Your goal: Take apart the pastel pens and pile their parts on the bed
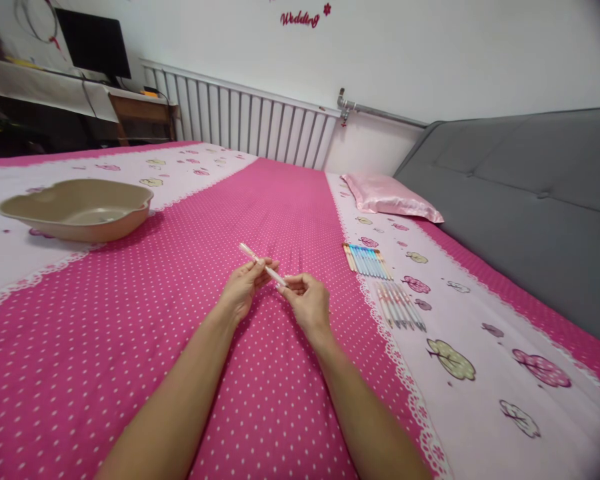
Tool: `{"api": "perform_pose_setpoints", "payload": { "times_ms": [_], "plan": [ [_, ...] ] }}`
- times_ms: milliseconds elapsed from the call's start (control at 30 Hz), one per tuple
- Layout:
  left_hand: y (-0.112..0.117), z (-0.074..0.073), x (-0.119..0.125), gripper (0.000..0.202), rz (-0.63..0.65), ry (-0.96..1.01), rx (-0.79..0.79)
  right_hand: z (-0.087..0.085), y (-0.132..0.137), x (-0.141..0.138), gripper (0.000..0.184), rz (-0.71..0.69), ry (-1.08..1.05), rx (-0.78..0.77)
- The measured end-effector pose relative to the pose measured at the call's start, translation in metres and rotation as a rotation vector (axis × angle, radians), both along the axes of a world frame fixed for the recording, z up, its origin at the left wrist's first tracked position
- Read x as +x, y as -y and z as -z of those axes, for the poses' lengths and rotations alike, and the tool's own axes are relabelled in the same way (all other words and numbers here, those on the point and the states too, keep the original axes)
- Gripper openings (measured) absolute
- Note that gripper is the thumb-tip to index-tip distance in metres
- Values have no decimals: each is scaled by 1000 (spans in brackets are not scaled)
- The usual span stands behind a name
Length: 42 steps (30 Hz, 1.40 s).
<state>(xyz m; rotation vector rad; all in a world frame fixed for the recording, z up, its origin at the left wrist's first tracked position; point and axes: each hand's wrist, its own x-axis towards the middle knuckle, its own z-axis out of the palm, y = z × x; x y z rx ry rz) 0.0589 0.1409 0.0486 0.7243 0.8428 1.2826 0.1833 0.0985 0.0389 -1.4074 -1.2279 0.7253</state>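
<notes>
A slim whitish-pink pen [250, 252] is held slantwise above the pink dotted bedspread. My left hand [245, 283] pinches it around its middle between thumb and fingers. At the pen's lower right end, the fingertips of my right hand [307, 300] are closed on it. To the right lies a row of blue and tan pens [369, 261], set side by side. Just nearer to me, a second row of pale, clear-barrelled pens [400, 307] lies on the white printed strip.
A beige plastic basin [77, 212] stands on the bed at left. A pink satin pillow [390, 197] rests by the grey headboard [520, 180]. Behind the bed are a white radiator [240, 113] and a desk [45, 87] with a black monitor [94, 43].
</notes>
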Motion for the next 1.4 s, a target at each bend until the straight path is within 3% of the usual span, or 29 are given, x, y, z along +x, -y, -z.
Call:
{"api": "perform_pose_setpoints", "payload": {
  "times_ms": [133, 267, 467, 600, 800, 1033, 1200, 1400],
  "plan": [
    [0, 0, 1, 20, 7, 12, -5, 0, 0, -1, 16, -33, 9, 27],
    [-1, 2, -1, 20, 12, 30, 2, 10, -6, -4, 30, -104, -155, 34],
    [-3, 3, -2, 18, 10, 24, 11, 19, -10, -3, 36, -143, -92, -105],
    [-2, 2, -2, 17, -26, 23, 4, 12, -6, -1, 20, -91, -13, -59],
    [-1, 2, -1, 16, -52, 20, -4, 1, 2, -2, 16, 10, 61, 42],
    [-5, 4, -2, 13, -87, 53, -7, 0, 5, -4, 5, 18, 168, 211],
    [-4, 2, -5, 16, -77, 77, 1, -1, 2, -6, 40, -16, 140, 98],
    [-2, -1, -3, 15, -45, 47, 26, 1, 2, -7, 46, -164, 183, -6]
  ]
}}
